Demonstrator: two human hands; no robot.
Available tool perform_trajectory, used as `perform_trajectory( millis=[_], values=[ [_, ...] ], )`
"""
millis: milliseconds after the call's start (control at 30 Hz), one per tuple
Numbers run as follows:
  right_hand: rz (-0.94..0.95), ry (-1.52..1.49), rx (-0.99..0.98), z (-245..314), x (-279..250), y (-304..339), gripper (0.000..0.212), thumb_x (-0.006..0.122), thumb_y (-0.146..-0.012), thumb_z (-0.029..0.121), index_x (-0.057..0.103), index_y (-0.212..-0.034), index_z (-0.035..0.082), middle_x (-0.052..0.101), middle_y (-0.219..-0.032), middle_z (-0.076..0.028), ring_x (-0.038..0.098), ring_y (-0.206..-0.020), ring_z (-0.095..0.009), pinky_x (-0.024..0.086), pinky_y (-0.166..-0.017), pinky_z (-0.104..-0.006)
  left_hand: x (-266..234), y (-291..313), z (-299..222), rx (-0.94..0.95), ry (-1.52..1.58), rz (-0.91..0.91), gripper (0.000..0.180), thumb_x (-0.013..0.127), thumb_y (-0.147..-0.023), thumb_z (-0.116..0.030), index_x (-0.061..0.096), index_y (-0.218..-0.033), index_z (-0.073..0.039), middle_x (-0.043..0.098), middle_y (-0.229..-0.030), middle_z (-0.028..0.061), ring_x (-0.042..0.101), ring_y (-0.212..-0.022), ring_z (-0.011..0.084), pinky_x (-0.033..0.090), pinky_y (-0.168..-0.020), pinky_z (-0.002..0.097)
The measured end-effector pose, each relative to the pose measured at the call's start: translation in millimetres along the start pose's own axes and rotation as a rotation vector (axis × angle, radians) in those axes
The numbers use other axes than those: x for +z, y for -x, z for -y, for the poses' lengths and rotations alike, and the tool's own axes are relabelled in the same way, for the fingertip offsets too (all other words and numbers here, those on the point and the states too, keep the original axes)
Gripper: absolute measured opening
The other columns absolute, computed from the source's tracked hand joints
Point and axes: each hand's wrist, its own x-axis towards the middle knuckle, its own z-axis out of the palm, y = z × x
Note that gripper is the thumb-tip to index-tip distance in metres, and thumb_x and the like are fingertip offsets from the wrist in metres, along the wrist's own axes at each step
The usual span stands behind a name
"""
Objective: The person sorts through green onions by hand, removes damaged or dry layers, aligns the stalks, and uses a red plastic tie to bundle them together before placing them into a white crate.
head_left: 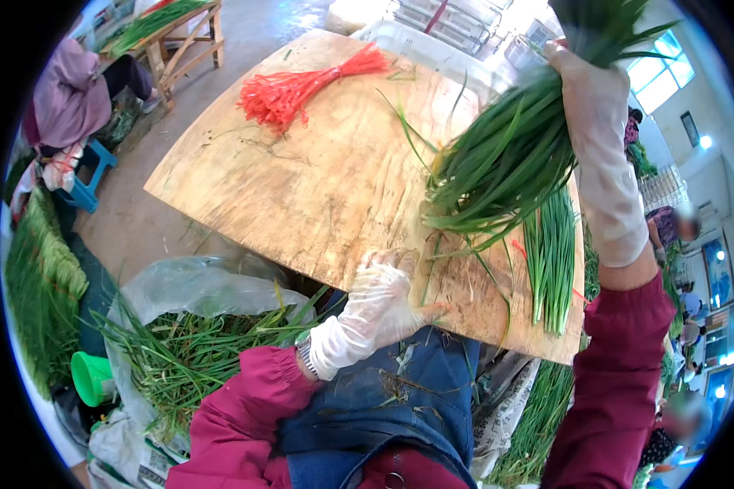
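Observation:
My right hand (593, 90), in a whitish glove, is raised at the right and closed round a large bunch of green chives (510, 151). Their leaves hang down toward the board, with some stray blades sticking out. At the near edge of the wooden tabletop (302, 179) is my left hand (379, 297), also gloved. Its thumb and fingers are apart, slightly blurred, with nothing in them. A smaller, neat bundle of chives (549, 261) lies on the right of the board, with red tie ends beside it. Toward the far side rests a sheaf of red plastic ties (302, 88).
Left of my lap, a clear plastic bag (187, 285) holds loose green leaves. A green bucket (92, 379) and a blue stool (92, 175) stand farther left, near a seated person (69, 94). More chives (538, 424) lie below the board's right side. Other people are at the far right.

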Motion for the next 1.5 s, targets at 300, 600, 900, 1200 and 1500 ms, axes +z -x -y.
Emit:
perform_trajectory(
  millis=[300,600,900,1200,1500],
  values=[
    [-0.171,-0.290,0.473,8,-46,-14,0.033,0.058,-0.071,0.024,0.059,-0.075,-0.009,0.060,-0.074,-0.016,0.054,-0.064,-0.019,0.043,-0.064,-0.0316,-6,23,9,-0.037,0.213,-0.060,0.042,0.065,-0.070,-0.033,0.057,-0.096,-0.001,0.054,-0.094,0.0161,0.048,-0.091,0.0323,0.039,-0.078,0.0394],
    [-0.158,-0.230,0.392,-31,-31,-18,0.021,0.059,-0.070,0.012,0.058,-0.073,-0.009,0.058,-0.064,-0.011,0.054,-0.052,-0.018,0.043,-0.049,-0.0294,-19,29,15,0.044,0.301,-0.235,0.022,0.065,-0.070,-0.014,0.058,-0.088,-0.002,0.059,-0.082,0.0109,0.055,-0.080,0.0285,0.040,-0.076,0.0368],
    [-0.222,-0.335,0.252,-28,-19,-1,0.038,0.061,-0.063,0.019,0.059,-0.089,-0.009,0.061,-0.090,-0.020,0.056,-0.085,-0.029,0.040,-0.080,-0.0328,-26,-8,28,-0.108,0.479,-0.356,0.021,0.058,-0.072,0.000,0.058,-0.093,0.000,0.057,-0.094,0.0129,0.057,-0.086,0.0206,0.045,-0.075,0.0271],
    [-0.226,-0.204,0.224,-44,-10,-17,0.037,0.061,-0.063,0.021,0.060,-0.089,-0.006,0.062,-0.088,-0.018,0.058,-0.082,-0.028,0.041,-0.078,-0.0316,16,-74,20,-0.141,0.538,-0.254,0.048,0.064,-0.070,-0.015,0.047,-0.111,0.004,0.049,-0.107,0.0189,0.049,-0.100,0.0253,0.040,-0.085,0.0308],
    [-0.211,-0.146,0.291,-49,0,-26,0.033,0.059,-0.064,0.020,0.060,-0.085,-0.006,0.062,-0.085,-0.019,0.058,-0.079,-0.029,0.041,-0.076,-0.0331,19,-89,25,-0.032,0.927,-0.194,0.056,0.066,-0.068,-0.009,0.042,-0.118,0.001,0.044,-0.115,0.0138,0.042,-0.107,0.0215,0.034,-0.092,0.0300]
  ],
)
